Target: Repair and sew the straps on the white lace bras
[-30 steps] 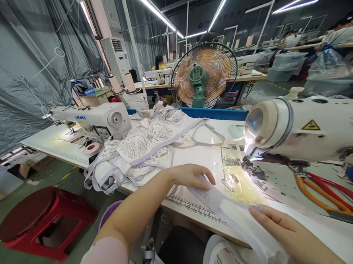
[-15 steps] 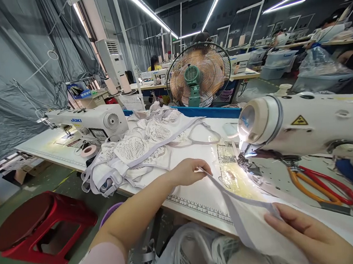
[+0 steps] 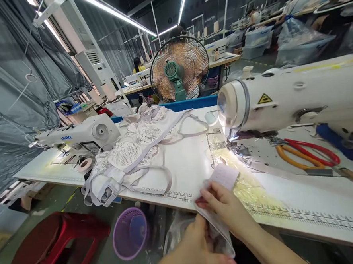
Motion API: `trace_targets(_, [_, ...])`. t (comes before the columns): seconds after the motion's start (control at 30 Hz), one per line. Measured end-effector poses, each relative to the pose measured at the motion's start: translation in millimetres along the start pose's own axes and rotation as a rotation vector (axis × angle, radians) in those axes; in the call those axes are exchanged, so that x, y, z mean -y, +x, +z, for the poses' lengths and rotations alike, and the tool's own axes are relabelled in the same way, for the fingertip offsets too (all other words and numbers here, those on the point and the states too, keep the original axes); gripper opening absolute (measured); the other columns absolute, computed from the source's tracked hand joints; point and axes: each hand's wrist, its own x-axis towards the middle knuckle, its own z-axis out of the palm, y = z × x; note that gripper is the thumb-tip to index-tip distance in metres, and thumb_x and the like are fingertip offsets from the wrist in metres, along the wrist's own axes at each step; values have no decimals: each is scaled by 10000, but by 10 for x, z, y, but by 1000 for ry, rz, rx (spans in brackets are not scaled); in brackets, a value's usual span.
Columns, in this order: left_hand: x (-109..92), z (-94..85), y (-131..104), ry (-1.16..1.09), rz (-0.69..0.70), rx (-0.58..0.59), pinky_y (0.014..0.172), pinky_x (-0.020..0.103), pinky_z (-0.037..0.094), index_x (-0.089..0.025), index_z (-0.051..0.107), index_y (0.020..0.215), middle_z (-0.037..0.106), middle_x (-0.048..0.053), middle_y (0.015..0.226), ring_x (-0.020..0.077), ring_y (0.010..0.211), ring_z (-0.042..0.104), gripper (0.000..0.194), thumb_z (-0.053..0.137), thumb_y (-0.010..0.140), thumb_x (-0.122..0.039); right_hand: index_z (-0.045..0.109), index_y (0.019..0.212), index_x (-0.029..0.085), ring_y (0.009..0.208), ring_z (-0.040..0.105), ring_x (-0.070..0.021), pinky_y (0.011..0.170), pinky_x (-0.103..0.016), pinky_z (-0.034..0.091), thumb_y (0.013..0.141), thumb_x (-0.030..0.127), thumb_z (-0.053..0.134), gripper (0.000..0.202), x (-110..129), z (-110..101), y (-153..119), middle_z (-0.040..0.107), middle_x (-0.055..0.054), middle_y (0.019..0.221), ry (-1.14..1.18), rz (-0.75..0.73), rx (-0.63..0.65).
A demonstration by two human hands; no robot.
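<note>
My right hand (image 3: 224, 204) is closed in a pinch on the edge of a white bra piece (image 3: 220, 229) at the table's front edge. Below it, my left hand (image 3: 195, 244) is blurred by motion; it closes around the lower part of the same cloth, its fingertips partly hidden. A pale lilac flap of fabric (image 3: 225, 176) lies on the table just beyond my right fingers; whether it belongs to the held piece is unclear. To the left, a heap of white lace bras (image 3: 135, 146) with pale lilac edging is piled on the table.
A sewing machine (image 3: 294, 97) with its lamp lit stands at right, near red-and-orange-handled scissors (image 3: 300, 156). Another sewing machine (image 3: 78, 136) is at left. A green fan (image 3: 172, 70) stands behind the table. A purple basket (image 3: 130, 234) and red stool (image 3: 56, 247) are on the floor.
My left hand has come down and back from the table top. My right hand has moved left and up, bringing the hands close together. The stretched bra piece is now gathered, and the view has shifted.
</note>
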Motion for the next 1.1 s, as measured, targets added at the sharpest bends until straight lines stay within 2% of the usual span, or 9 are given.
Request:
trace_targets(0.2, [118, 235, 57, -412, 52, -331, 774, 296, 434, -181, 529, 907, 575, 43, 857, 169, 827, 552, 390, 733, 609, -327, 606, 944, 206, 933, 625, -224, 833, -405, 493, 841, 437, 390, 333, -2, -309, 133, 671, -86, 983, -361, -136, 103])
trace_targets(0.33, [162, 148, -64, -514, -96, -279, 641, 296, 455, -193, 492, 897, 547, 49, 869, 172, 776, 553, 419, 627, 665, -514, 659, 874, 221, 1017, 580, -267, 905, -464, 441, 763, 362, 485, 250, -92, -565, 200, 620, -90, 1138, -642, -314, 106])
trace_targets(0.43, [394, 53, -243, -138, -35, -221, 782, 439, 451, -248, 474, 1029, 471, 125, 1198, 299, 1120, 450, 569, 567, 643, -654, 667, 930, 206, 1045, 567, -259, 919, -451, 441, 794, 339, 447, 291, -172, -605, 172, 597, -95, 1185, -784, -414, 95])
trace_targets(0.53, [705, -41, -374, 357, -50, -214, 1037, 561, 167, -219, 486, 1151, 349, 165, 1349, 392, 1285, 215, 845, 796, 405, -466, 663, 980, 183, 1060, 561, -240, 923, -421, 446, 845, 317, 377, 343, -214, -566, 131, 596, -99, 1187, -894, -489, 69])
trace_targets(0.63, [915, -149, -465, 841, -210, -209, 1044, 587, -4, -190, 599, 1012, 517, 164, 1187, 408, 1258, 272, 500, 712, 542, -317, 661, 997, 199, 1055, 565, -227, 909, -408, 454, 873, 314, 361, 344, -221, -551, 110, 604, -71, 1184, -989, -542, 48])
trace_targets(0.7, [894, -256, -560, 868, -263, -197, 1032, 539, 161, -199, 623, 816, 604, 108, 990, 340, 1112, 457, 213, 624, 608, -241, 660, 1009, 225, 1060, 561, -233, 913, -437, 438, 881, 330, 374, 331, -219, -573, 99, 610, -42, 1180, -1046, -567, 37])
trace_targets(0.77, [695, -400, -705, 698, -233, -214, 860, 397, 398, -191, 569, 707, 599, 42, 784, 225, 840, 558, 85, 559, 648, -251, 650, 1042, 248, 1077, 549, -241, 916, -466, 416, 884, 350, 383, 327, -219, -605, 81, 603, -22, 1193, -1090, -585, 27])
trace_targets(0.9, [-203, -714, -992, 595, -131, -557, 616, 252, 399, -173, 484, 703, 498, -2, 660, 140, 644, 471, 267, 410, 785, -416, 613, 1114, 276, 1104, 527, -233, 869, -443, 426, 889, 349, 378, 334, -206, -595, 25, 572, -4, 1238, -1186, -588, 0])
trace_targets(1.1, [-1946, -562, -592, 1615, 14, -698, 607, 253, 338, -171, 485, 636, 448, -6, 598, 149, 631, 490, 272, 432, 785, -393, 600, 1144, 183, 1037, 523, -321, 687, -422, 469, 861, 305, 437, 349, -82, -249, -18, 575, -121, 1213, -1367, -469, -118])
